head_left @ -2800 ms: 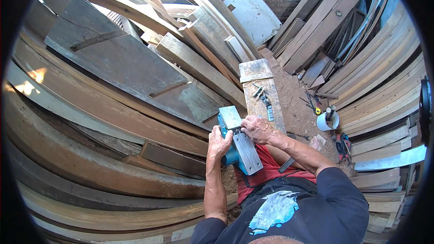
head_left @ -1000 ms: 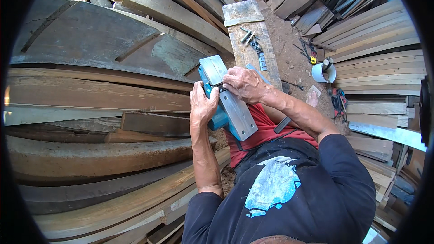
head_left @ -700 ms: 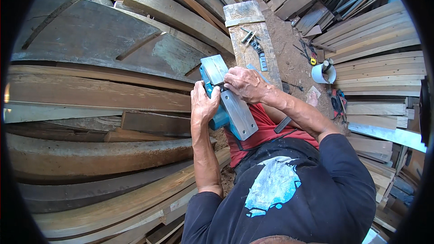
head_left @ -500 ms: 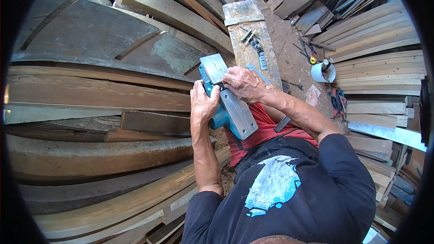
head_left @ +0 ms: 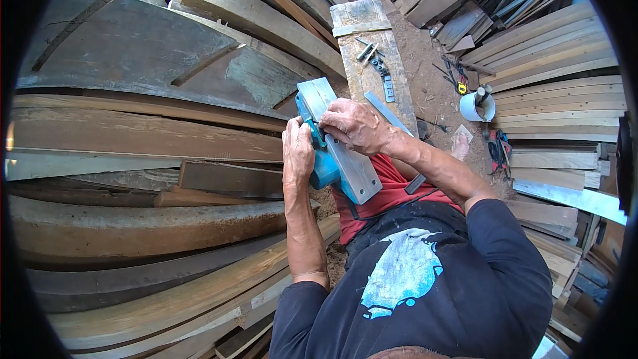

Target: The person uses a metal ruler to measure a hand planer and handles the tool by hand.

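Observation:
An electric hand planer [head_left: 357, 174] with a teal body lies upside down over my lap, its flat metal sole facing up. My left hand [head_left: 298, 151] holds the planer's left side, fingers curled against the teal housing. Over the slot across the middle of the sole, my right hand [head_left: 355, 125] bends its fingers together. What those fingertips pinch, if anything, is hidden beneath them. Just beyond my right wrist, a long flat metal strip [head_left: 390, 113] rests on the worn wooden bench [head_left: 362, 20]. Farther up the bench lie small dark metal parts [head_left: 379, 66].
Stacked timber [head_left: 146, 126] fills the left side, and more boards [head_left: 558, 103] line the right. On the floor to the right are a white pot [head_left: 469, 110] with objects in it, a yellow tape measure [head_left: 462, 88] and a red-and-black tool [head_left: 498, 149].
My left thumb has drawn back from the sole near the slot to the planer's side. My right hand has shifted slightly left over the slot, and the planer has tilted a little.

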A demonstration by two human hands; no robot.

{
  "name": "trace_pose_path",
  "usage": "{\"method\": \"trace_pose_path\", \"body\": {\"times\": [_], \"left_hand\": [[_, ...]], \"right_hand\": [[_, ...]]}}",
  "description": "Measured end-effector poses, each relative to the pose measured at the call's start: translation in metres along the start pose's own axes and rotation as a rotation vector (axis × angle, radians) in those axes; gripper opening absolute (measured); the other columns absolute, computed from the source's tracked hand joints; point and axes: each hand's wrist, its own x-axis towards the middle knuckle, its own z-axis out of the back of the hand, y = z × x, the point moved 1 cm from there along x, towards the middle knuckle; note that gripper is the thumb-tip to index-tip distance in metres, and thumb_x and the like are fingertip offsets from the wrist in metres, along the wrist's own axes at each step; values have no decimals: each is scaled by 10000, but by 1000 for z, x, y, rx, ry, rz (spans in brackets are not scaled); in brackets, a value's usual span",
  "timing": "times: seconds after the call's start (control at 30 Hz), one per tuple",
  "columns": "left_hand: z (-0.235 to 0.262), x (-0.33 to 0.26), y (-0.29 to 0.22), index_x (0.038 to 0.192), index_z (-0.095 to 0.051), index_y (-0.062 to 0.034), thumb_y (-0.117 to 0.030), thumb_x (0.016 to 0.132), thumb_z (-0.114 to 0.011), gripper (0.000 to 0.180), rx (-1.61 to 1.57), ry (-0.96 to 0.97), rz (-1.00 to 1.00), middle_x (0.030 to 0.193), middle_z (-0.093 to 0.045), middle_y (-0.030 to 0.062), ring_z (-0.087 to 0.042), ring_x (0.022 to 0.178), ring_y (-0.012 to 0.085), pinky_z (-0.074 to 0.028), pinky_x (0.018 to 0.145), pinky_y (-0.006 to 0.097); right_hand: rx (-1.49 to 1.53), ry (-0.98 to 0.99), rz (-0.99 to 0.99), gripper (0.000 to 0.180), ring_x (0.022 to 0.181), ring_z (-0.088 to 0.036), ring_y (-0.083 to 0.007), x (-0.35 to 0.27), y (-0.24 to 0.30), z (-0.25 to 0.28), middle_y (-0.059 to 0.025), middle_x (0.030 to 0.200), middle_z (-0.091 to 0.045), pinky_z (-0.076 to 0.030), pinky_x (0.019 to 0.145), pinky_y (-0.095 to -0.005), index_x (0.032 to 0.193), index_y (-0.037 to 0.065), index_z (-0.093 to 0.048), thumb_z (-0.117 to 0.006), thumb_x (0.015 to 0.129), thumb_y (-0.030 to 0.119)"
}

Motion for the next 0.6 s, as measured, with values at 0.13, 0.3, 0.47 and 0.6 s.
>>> {"method": "trace_pose_path", "body": {"times": [0.13, 0.3, 0.47, 0.6], "left_hand": [[1, -1, 2, 1090, -580, 11, -209, 1029, -344, 329, -3, -2, 31, 1244, -531, 229, -490, 1115, 430, -385, 989, 490], [1, 0, -2, 1099, -580, 11, -223, 1033, -344, 338, 20, 5, 3, 1242, -533, 233, -492, 1113, 432, -384, 988, 495], [2, -1, -2, 1121, -583, 8, -228, 1036, -352, 341, 23, 11, 42, 1242, -535, 238, -497, 1109, 436, -386, 983, 503], [1, -2, -12, 1126, -584, 6, -232, 1037, -356, 341, 56, -20, 39, 1243, -536, 235, -499, 1107, 436, -389, 979, 505]], "right_hand": [[-106, 37, -52, 172, 958, -626, -326, 2, 3, 1, -123, 946, -600, -532, 804, -437, 1025, 67, -631, -619, 937, 214], [-43, 14, -20, 169, 945, -626, -322, 1, 1, 2, -116, 925, -591, -531, 783, -444, 1021, 74, -628, -609, 948, 226], [-144, 67, -60, 168, 918, -629, -324, 2, 3, 6, -114, 921, -586, -538, 752, -445, 1027, 82, -622, -619, 937, 224], [-64, -13, 8, 168, 908, -627, -324, -1, 0, 1, -114, 924, -585, -540, 749, -444, 1024, 78, -620, -616, 939, 224]]}}
